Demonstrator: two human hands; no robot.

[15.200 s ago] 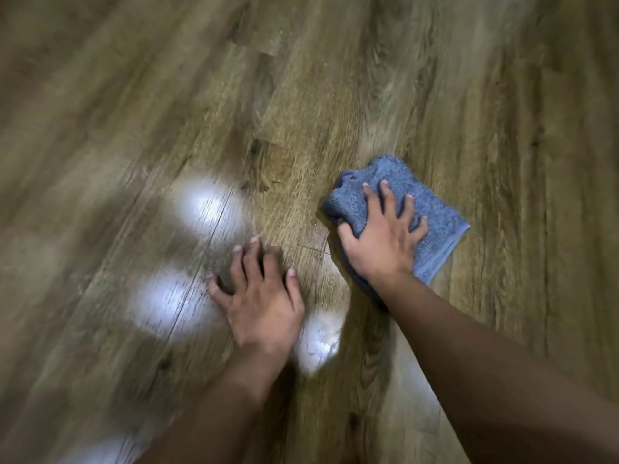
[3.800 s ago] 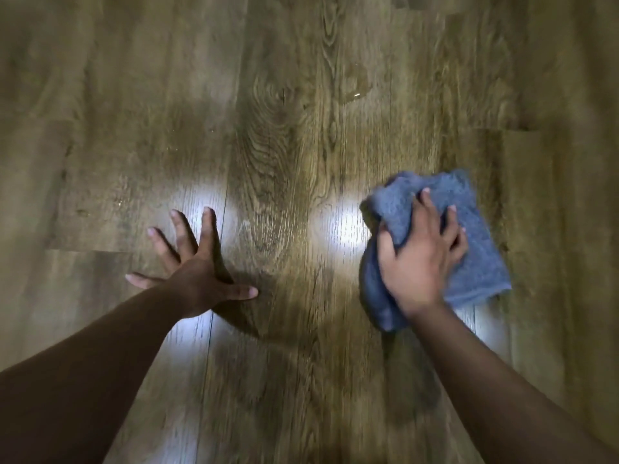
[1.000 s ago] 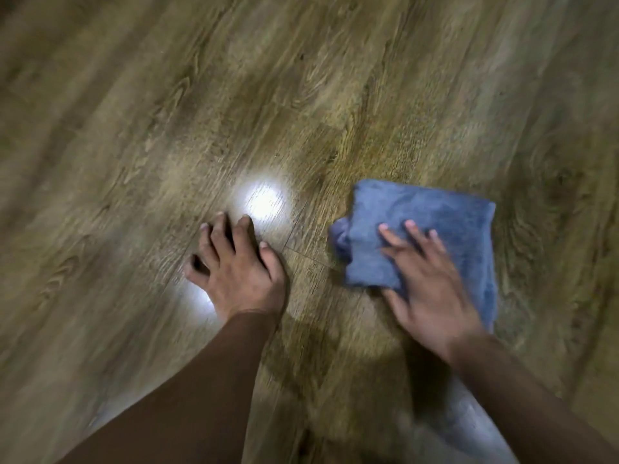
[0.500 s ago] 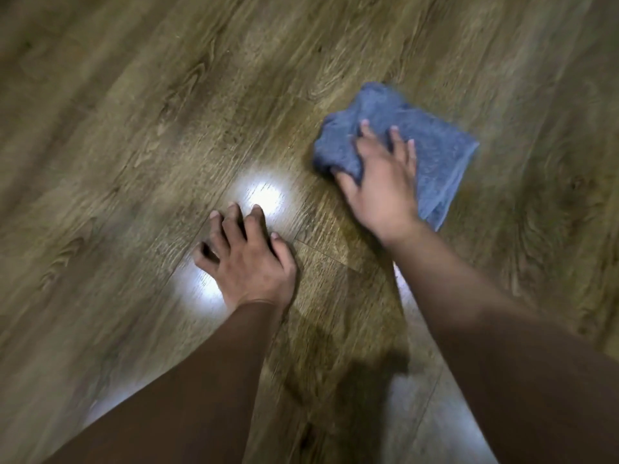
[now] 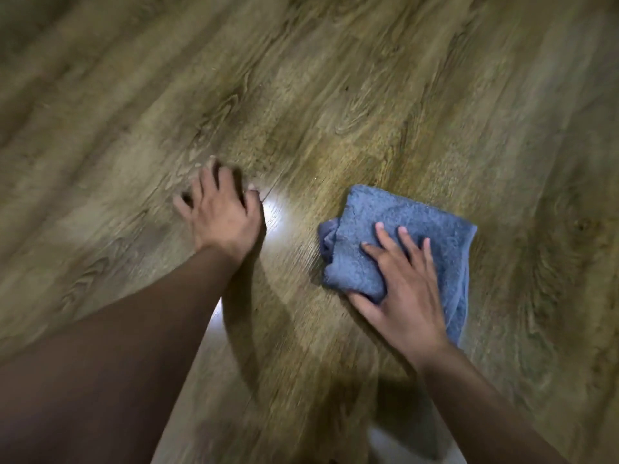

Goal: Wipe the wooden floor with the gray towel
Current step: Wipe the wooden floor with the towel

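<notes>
a: nearest the camera, which hand does the work?

b: the right hand; its fingers lie straight and spread on top of the gray towel, with the thumb at the towel's near edge; it presses, it does not pinch.

a: position of the towel?

b: folded and bunched, flat on the wooden floor, right of centre; it is well apart from the left hand.

a: state of the left hand?

b: planted on the floor as a brace; the fingertips are blurred, so how far they curl cannot be told; it holds nothing.

a: step in hand?

b: by judgement, mid-wipe; the next stroke calls for steady downward pressure and a slide onto boards farther out, so the folds do not bunch.

a: readable labels or writing?

b: none visible on towel or floor.
</notes>
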